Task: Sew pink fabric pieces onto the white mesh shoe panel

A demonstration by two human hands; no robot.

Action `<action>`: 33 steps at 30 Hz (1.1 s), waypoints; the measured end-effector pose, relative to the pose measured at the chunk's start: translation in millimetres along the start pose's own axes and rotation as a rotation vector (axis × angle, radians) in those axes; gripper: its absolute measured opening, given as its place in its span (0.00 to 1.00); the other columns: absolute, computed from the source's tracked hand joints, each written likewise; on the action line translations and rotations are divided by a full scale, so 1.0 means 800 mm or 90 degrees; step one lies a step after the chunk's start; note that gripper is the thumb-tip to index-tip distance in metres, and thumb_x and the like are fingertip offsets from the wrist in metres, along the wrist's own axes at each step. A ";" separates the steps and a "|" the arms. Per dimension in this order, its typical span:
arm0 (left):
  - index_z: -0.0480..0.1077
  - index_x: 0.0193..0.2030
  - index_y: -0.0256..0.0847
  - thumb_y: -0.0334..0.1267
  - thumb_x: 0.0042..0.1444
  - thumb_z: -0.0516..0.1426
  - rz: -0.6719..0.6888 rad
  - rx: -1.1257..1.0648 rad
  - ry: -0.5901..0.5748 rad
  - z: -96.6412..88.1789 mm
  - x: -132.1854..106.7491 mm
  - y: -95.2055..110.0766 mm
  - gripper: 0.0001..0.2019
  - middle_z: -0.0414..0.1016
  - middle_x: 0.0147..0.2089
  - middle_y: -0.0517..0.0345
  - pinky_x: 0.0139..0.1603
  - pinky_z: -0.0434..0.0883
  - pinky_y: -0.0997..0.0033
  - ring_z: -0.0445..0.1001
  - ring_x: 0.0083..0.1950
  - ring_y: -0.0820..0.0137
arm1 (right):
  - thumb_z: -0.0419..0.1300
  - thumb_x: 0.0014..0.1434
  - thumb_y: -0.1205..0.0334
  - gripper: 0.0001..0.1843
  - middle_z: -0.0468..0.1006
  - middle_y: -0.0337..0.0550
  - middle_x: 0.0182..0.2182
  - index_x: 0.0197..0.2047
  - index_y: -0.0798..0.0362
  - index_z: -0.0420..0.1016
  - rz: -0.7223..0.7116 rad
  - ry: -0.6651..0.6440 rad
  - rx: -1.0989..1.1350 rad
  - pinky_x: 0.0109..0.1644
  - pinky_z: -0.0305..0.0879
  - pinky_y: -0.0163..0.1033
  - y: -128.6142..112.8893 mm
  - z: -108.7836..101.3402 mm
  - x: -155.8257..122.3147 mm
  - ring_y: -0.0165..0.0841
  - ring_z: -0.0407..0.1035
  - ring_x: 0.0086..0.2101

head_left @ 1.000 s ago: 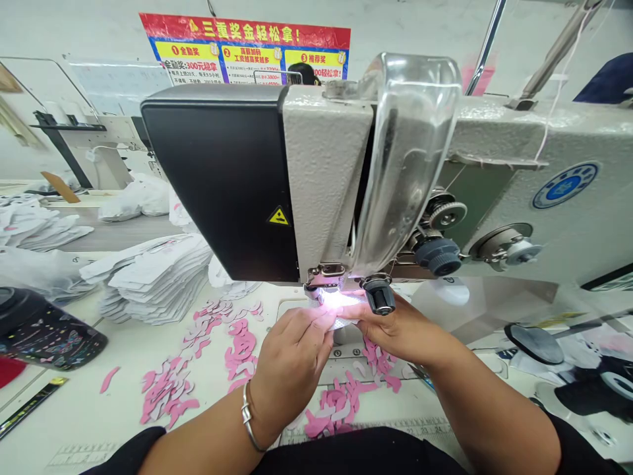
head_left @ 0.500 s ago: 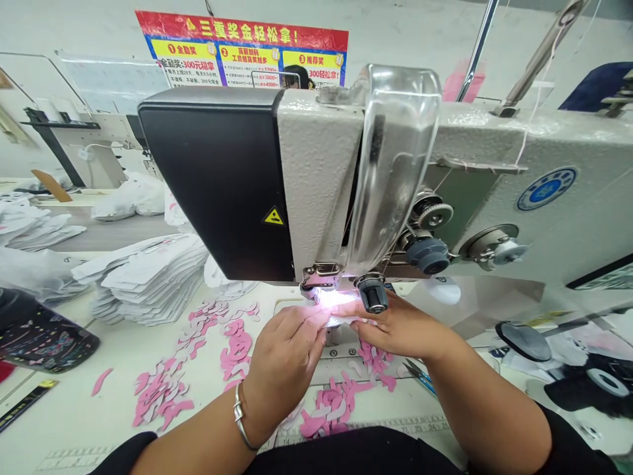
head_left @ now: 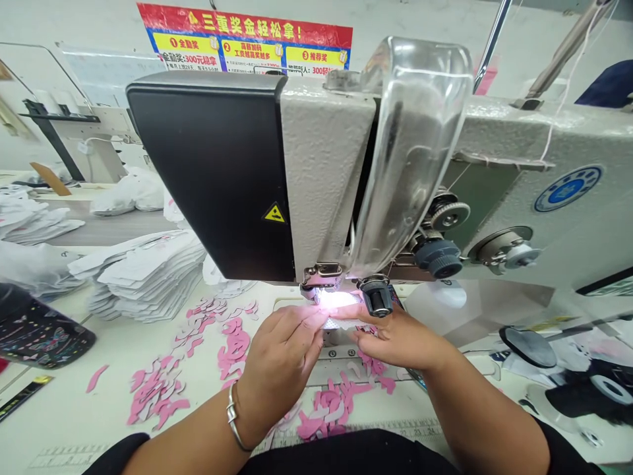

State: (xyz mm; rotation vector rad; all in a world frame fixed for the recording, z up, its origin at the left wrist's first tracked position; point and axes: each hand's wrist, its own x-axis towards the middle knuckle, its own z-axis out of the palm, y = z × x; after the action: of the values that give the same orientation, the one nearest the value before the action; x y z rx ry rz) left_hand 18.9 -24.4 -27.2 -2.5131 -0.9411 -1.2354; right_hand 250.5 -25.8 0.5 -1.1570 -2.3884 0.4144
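A sewing machine point(head_left: 326, 158) fills the middle, and its lamp throws a bright glare over the needle area. Beneath the presser foot point(head_left: 311, 290) lies a small pale fabric piece point(head_left: 337, 324), mostly covered by my fingers and washed out by the light. My left hand point(head_left: 284, 356), with a silver bracelet at the wrist, pinches the fabric's near left side, fingertips close to the foot. On the other side, my right hand point(head_left: 403, 340) has its fingers over the fabric and its thumb lower at the edge, gripping it. The needle itself is lost in the glare.
Pink and white fabric scraps point(head_left: 158, 389) litter the table on the left and in front of the machine. A stack of white cut pieces point(head_left: 148, 277) stands behind them. A dark bottle point(head_left: 42, 326) is at far left, and a black thread cone point(head_left: 588, 396) lies at right.
The view has shifted slightly, with the machine appearing nearer. Both hands stay at the fabric by the presser foot; a little more of its near edge shows between them.
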 end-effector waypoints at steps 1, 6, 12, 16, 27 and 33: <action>0.70 0.52 0.37 0.24 0.60 0.58 -0.002 0.001 -0.001 -0.001 0.000 0.000 0.14 0.76 0.49 0.50 0.55 0.71 0.59 0.73 0.51 0.61 | 0.59 0.58 0.66 0.27 0.72 0.41 0.51 0.60 0.38 0.70 0.008 0.009 -0.004 0.58 0.66 0.43 -0.001 0.002 -0.001 0.38 0.66 0.52; 0.70 0.53 0.37 0.23 0.59 0.58 0.000 0.007 0.003 -0.002 0.000 -0.002 0.16 0.76 0.49 0.50 0.55 0.70 0.59 0.73 0.52 0.61 | 0.61 0.58 0.63 0.25 0.71 0.42 0.46 0.58 0.37 0.72 0.047 0.052 -0.065 0.57 0.68 0.45 -0.016 0.011 -0.006 0.40 0.67 0.51; 0.70 0.53 0.38 0.23 0.59 0.58 -0.005 -0.006 0.020 0.001 -0.002 -0.008 0.16 0.76 0.49 0.51 0.56 0.70 0.60 0.73 0.52 0.62 | 0.61 0.60 0.63 0.26 0.68 0.47 0.48 0.61 0.35 0.70 0.065 0.071 -0.137 0.50 0.72 0.49 -0.032 0.025 -0.009 0.44 0.69 0.48; 0.71 0.52 0.39 0.23 0.59 0.58 -0.013 -0.043 0.023 0.001 -0.003 -0.015 0.16 0.75 0.50 0.51 0.56 0.70 0.60 0.72 0.53 0.63 | 0.58 0.63 0.63 0.28 0.60 0.54 0.59 0.65 0.37 0.66 0.072 0.091 -0.125 0.46 0.73 0.52 -0.033 0.038 -0.012 0.42 0.72 0.44; 0.71 0.50 0.43 0.28 0.62 0.58 -0.069 -0.117 0.018 0.012 -0.007 -0.028 0.11 0.73 0.52 0.52 0.56 0.71 0.61 0.71 0.55 0.64 | 0.56 0.63 0.63 0.25 0.61 0.54 0.60 0.63 0.40 0.67 0.062 0.193 -0.157 0.50 0.73 0.55 -0.030 0.059 -0.003 0.48 0.68 0.53; 0.70 0.49 0.42 0.34 0.62 0.58 -0.125 -0.134 0.006 0.020 -0.007 -0.033 0.09 0.72 0.51 0.52 0.57 0.72 0.62 0.71 0.55 0.63 | 0.56 0.63 0.61 0.19 0.69 0.52 0.51 0.57 0.44 0.72 0.083 0.247 -0.196 0.51 0.70 0.55 -0.027 0.064 0.008 0.44 0.69 0.44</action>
State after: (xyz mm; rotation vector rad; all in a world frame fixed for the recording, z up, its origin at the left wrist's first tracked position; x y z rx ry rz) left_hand 10.5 0.2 -44.7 -2.6202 -1.1342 -1.4732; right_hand 206.6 -37.6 -31.9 -1.3863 -2.0872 -0.1374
